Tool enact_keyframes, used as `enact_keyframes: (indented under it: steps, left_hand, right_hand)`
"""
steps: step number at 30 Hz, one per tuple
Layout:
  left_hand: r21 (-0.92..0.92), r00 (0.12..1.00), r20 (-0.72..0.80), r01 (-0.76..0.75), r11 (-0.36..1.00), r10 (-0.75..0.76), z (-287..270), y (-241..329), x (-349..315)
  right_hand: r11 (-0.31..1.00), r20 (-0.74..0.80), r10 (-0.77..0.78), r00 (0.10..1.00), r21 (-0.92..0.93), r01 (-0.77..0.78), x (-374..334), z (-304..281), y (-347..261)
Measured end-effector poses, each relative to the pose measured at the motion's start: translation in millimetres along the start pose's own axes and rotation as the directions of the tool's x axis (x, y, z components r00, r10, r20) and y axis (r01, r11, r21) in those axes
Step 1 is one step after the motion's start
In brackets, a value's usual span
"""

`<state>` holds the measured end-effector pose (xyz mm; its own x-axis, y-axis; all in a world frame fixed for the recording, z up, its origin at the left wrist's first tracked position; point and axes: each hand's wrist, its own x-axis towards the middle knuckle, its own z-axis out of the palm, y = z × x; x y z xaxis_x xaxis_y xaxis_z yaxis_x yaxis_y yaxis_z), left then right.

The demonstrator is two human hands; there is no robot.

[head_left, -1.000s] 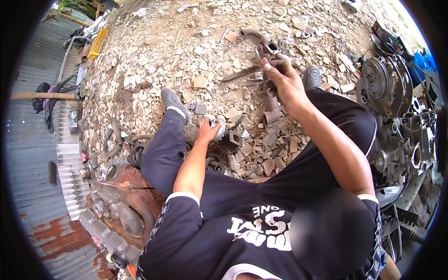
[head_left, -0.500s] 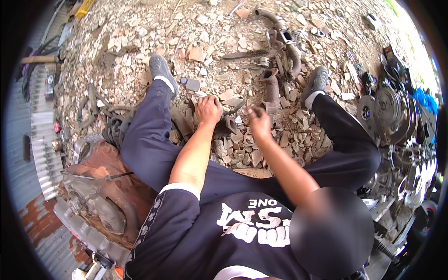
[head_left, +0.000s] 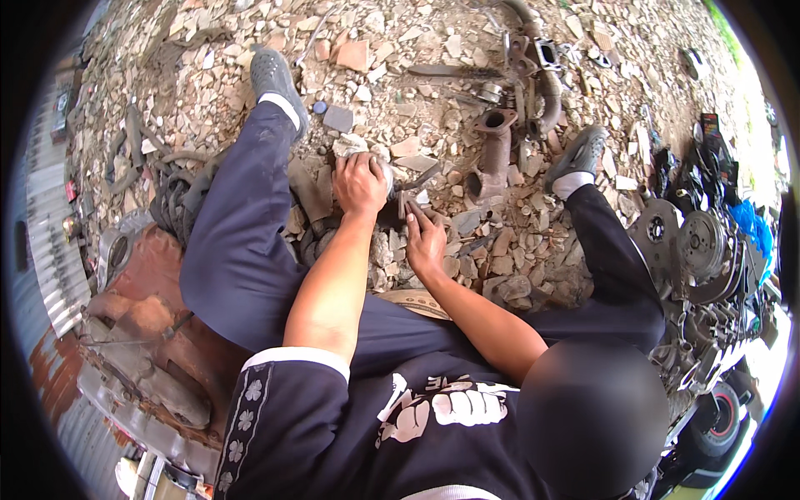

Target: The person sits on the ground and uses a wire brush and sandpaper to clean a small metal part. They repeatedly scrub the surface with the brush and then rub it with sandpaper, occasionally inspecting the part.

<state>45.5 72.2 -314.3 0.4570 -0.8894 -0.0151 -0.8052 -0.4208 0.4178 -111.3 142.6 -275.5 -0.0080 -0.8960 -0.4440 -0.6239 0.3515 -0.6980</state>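
My left hand is closed over a grey metal part on the rubble between my legs; the fingers hide most of it. A dark flat strip sticks out to the right of that hand. My right hand is just to the right and nearer to me, its fingers stretched forward against a small rusty metal piece. Beyond it stands a rusty flanged pipe. A small blue cap and a grey square piece lie beyond my left hand.
Broken stone and tile cover the ground. A curved rusty pipe and a flat bar lie farther off. Metal machine parts are heaped at right, near a blue bag. Dark hoses and a large casting lie at left.
My right hand has moved left and nearer to me, and its fingers have straightened onto the rusty piece. My left hand stays over the grey part. The whole view has shifted slightly.
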Motion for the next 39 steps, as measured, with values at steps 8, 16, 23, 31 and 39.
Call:
enact_keyframes:
  steps: [8, 16, 23, 31, 39]
  left_hand:
    - [0.036, 0.999, -0.022, 0.042, 0.998, -0.041, 1.3, -2.2, 3.9]
    - [0.112, 0.987, 0.045, 0.148, 0.983, -0.154, -3.3, 11.8, 2.2]
    - [0.135, 0.982, 0.1, 0.144, 0.98, -0.158, -4.5, 24.9, -5.1]
    - [0.177, 0.998, 0.028, 0.059, 0.982, -0.064, 2.0, 25.5, -10.8]
    - [0.147, 0.997, 0.039, 0.057, 0.988, -0.063, 1.4, 14.8, -10.2]
  right_hand:
    - [0.993, -0.057, -0.12, 0.991, -0.029, 0.118, -3.0, 6.1, -7.8]
    - [0.984, -0.034, -0.106, 0.994, -0.145, 0.1, 8.4, -0.1, -12.1]
    - [0.982, -0.049, -0.108, 0.993, -0.161, 0.099, 15.3, 6.3, -7.7]
    - [0.987, 0.027, -0.03, 0.999, -0.154, 0.033, 15.5, 3.5, -6.8]
    - [0.992, 0.095, 0.104, 0.99, -0.082, -0.096, 15.6, 4.8, -1.8]
